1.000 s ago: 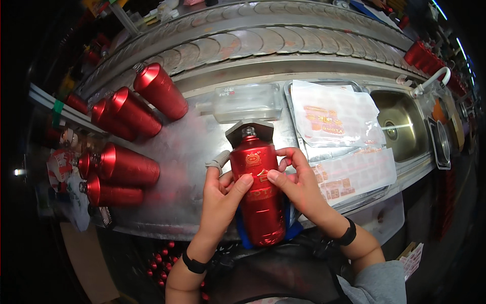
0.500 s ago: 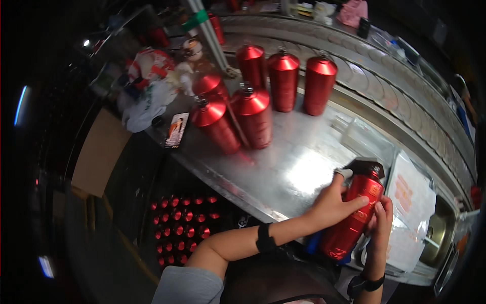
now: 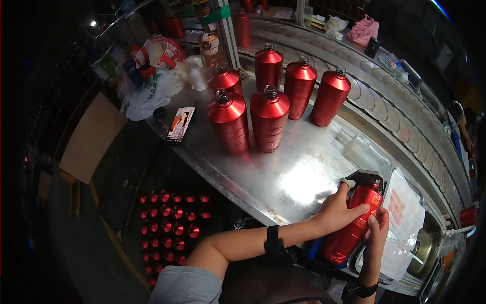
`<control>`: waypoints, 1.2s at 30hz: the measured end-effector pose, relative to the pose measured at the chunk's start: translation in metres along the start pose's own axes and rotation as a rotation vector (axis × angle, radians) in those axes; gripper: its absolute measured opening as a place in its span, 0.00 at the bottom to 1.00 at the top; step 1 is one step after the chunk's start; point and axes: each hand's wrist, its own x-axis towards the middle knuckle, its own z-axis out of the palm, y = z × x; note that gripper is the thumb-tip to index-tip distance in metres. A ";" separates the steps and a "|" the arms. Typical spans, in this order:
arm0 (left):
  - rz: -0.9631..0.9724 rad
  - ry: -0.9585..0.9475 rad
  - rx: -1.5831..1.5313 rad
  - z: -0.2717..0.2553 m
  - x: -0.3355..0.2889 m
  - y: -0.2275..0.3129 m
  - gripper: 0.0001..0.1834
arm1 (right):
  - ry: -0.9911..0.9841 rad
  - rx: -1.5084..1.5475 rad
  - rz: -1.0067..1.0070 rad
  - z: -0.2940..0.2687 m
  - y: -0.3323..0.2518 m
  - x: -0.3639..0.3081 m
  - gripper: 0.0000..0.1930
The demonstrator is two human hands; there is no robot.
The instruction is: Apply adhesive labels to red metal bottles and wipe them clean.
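Observation:
I hold a red metal bottle (image 3: 354,223) with a black sprayer head tilted over the front edge of a steel worktop (image 3: 283,177). My left hand (image 3: 338,213) wraps its upper body, with a ring on the forefinger. My right hand (image 3: 377,234) presses against the bottle's right side from below. Several uncapped red bottles (image 3: 268,119) stand upright in a group further back on the worktop, apart from both hands.
A phone (image 3: 179,124) lies face up at the worktop's left end, beside plastic bags (image 3: 152,76). A crate of small red caps (image 3: 174,220) sits below the worktop. Printed sheets in plastic (image 3: 405,213) and a sink (image 3: 425,248) lie at the right. A roller conveyor (image 3: 374,96) runs behind.
The view has swung left, bringing the standing bottles and phone into sight. Both hands keep their hold on the sprayer bottle, which now sits at the lower right.

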 end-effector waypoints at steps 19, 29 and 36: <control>-0.043 -0.037 -0.337 0.001 -0.002 0.015 0.39 | 0.086 -0.025 -0.034 0.008 0.003 0.010 0.18; 0.054 -0.015 0.052 0.019 -0.009 0.034 0.42 | -0.014 0.198 0.095 -0.015 0.001 -0.002 0.15; 0.058 0.035 0.240 0.027 -0.010 0.044 0.43 | -0.038 0.159 -0.005 -0.007 -0.004 -0.005 0.20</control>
